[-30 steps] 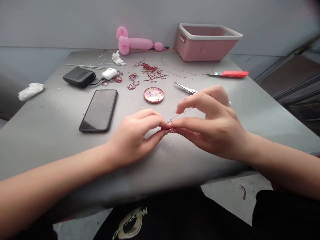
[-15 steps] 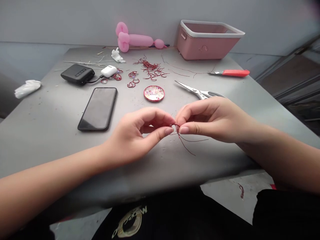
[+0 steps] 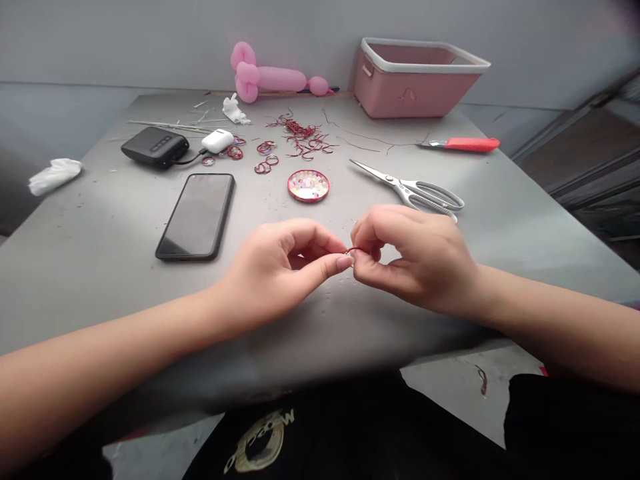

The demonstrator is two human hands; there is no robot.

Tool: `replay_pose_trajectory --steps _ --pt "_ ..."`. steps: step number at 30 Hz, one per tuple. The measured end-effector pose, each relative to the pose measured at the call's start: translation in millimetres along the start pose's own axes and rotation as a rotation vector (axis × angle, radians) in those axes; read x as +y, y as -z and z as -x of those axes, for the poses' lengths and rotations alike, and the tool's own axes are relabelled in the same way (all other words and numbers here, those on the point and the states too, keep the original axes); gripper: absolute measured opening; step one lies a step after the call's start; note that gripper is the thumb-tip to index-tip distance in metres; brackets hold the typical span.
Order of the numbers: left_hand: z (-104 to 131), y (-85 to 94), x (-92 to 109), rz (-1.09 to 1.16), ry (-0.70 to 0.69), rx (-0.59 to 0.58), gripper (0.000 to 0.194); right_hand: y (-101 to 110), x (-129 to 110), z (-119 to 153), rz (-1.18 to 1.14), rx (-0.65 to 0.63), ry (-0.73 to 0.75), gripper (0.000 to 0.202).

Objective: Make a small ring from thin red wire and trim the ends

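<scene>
Thumb and fingers of my left hand (image 3: 295,267) pinch a thin dark red cord (image 3: 354,249), of which only a short curved bit shows. My right hand (image 3: 413,257) is closed on the same cord, fingertips almost touching those of the left; its loose ends are hidden. Beyond the hands lies a small round red-rimmed dish (image 3: 309,199) of pale and pink beads. Silver scissors (image 3: 400,187) rest just past my right hand. Several finished-looking red cord rings (image 3: 267,165) and a heap of red cord scraps (image 3: 303,133) lie farther back.
A black phone (image 3: 196,217) lies left of my hands, with a black power bank (image 3: 155,148) and white earbud case (image 3: 217,141) behind. At the back are a pink balloon (image 3: 277,79) and pink bin (image 3: 407,93). A red-handled cutter (image 3: 473,145) lies right; crumpled tissue (image 3: 55,176) left.
My right hand has turned and curled its fingers in more tightly, lowering slightly and uncovering the scissors' handles. The loose cord ends that hung below the hands no longer show.
</scene>
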State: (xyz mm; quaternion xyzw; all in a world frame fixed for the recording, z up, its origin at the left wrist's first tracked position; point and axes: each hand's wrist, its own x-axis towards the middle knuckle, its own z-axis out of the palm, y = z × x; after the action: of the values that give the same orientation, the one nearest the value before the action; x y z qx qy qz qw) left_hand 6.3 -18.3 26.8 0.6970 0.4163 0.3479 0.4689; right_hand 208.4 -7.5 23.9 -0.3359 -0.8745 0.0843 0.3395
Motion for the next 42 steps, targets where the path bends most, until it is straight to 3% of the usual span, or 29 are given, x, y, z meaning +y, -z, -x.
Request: replay_pose_trajectory --steps 2,6,9,15,20,25,30,37,42 --pt "-0.1 0.4 1.7 0.055 0.035 -0.020 0.014 2.3 0.0 -0.6 -0.054 -0.009 -0.019 0.014" --pt "0.0 4.5 5.4 0.264 0.106 -0.033 0.013 15.3 11.4 -8.6 -0.596 -0.235 -0.219 0.008" --pt "0.5 6.9 6.4 0.367 0.147 -0.044 0.013 18.1 22.2 -12.5 -0.832 -0.334 -0.305 0.009" --pt "-0.7 6.7 5.2 0.430 0.197 -0.043 0.017 -0.5 25.9 -8.7 -1.070 -0.331 -0.387 0.020" --pt "-0.1 5.0 6.7 0.495 0.217 -0.047 0.020 -9.1 21.8 -6.9 -1.170 -0.220 -0.338 0.024" --pt "4.4 -0.3 11.5 0.479 0.192 -0.058 0.016 -5.4 17.7 -4.3 -1.000 -0.129 -0.168 0.022" --pt "4.1 -0.7 14.8 0.427 0.242 -0.115 0.008 -2.8 13.9 -1.5 -0.661 -0.037 -0.006 0.018" --pt "0.2 4.9 13.9 0.363 0.374 -0.277 0.008 7.0 8.3 -2.2 -0.237 -0.060 0.199 0.018" --pt "-3.9 4.8 14.9 0.527 0.492 -0.314 0.009 14.7 6.4 -2.8 -0.053 -0.034 0.313 0.017"
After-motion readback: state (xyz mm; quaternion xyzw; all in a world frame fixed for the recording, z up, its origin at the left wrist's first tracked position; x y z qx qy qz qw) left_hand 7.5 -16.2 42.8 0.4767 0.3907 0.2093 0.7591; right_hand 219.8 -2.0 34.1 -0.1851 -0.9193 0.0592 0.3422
